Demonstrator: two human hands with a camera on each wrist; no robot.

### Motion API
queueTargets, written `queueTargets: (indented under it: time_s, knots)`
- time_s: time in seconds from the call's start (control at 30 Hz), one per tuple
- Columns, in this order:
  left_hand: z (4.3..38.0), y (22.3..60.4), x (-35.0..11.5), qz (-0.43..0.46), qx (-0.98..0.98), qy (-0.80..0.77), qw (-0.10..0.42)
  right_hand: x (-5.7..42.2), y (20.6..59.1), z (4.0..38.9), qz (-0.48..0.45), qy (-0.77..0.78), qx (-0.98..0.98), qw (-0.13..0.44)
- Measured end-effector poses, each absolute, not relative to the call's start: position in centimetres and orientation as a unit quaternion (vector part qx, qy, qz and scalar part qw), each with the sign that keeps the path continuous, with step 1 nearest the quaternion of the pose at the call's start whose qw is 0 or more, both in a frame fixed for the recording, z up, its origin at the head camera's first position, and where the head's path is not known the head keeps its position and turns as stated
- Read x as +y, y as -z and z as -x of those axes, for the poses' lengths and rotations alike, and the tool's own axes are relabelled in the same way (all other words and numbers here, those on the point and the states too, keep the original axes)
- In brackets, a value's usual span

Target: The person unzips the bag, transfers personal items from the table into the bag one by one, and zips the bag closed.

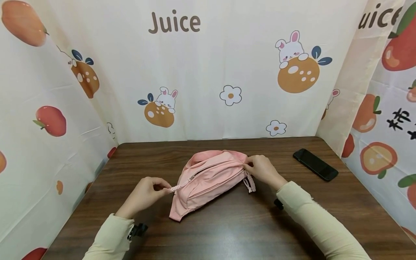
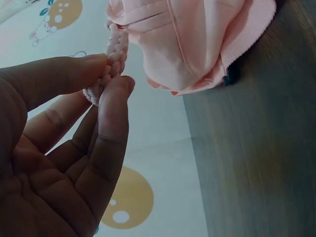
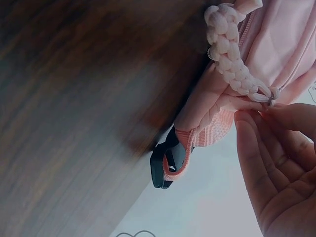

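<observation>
A pink waist bag (image 1: 211,180) lies slanted on the table, its left end nearer the front edge. My left hand (image 1: 147,193) pinches the braided zipper pull (image 2: 117,47) between thumb and fingertips and holds it out taut at the bag's left end. From the slider (image 1: 191,177) a dark zipper line runs up to the right. At the bag's right end, my right hand (image 1: 262,169) pinches the fabric edge beside a second braided pull (image 3: 229,52), which hangs loose. A black buckle (image 3: 165,160) on the pink strap shows below it in the right wrist view.
A black smartphone (image 1: 315,164) lies at the back right of the brown wooden table (image 1: 136,159). Behind and on both sides hangs a white curtain (image 1: 201,65) printed with fruit and rabbits, meeting the table's edges.
</observation>
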State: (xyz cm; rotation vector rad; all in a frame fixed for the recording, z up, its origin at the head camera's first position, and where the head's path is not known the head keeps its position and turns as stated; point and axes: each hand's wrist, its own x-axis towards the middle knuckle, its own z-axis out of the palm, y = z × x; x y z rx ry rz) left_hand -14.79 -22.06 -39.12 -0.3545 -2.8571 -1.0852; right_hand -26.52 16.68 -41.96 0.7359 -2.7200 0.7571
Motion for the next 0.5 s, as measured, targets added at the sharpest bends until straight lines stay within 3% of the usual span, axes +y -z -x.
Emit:
queueTargets:
  time_s: [0.5]
  knots:
    - [13.9, 39.8, -23.6, 0.129, -0.934, 0.332, -0.009, 16.7, 42.1, 26.5, -0.253, -0.260, -0.925, 0.114]
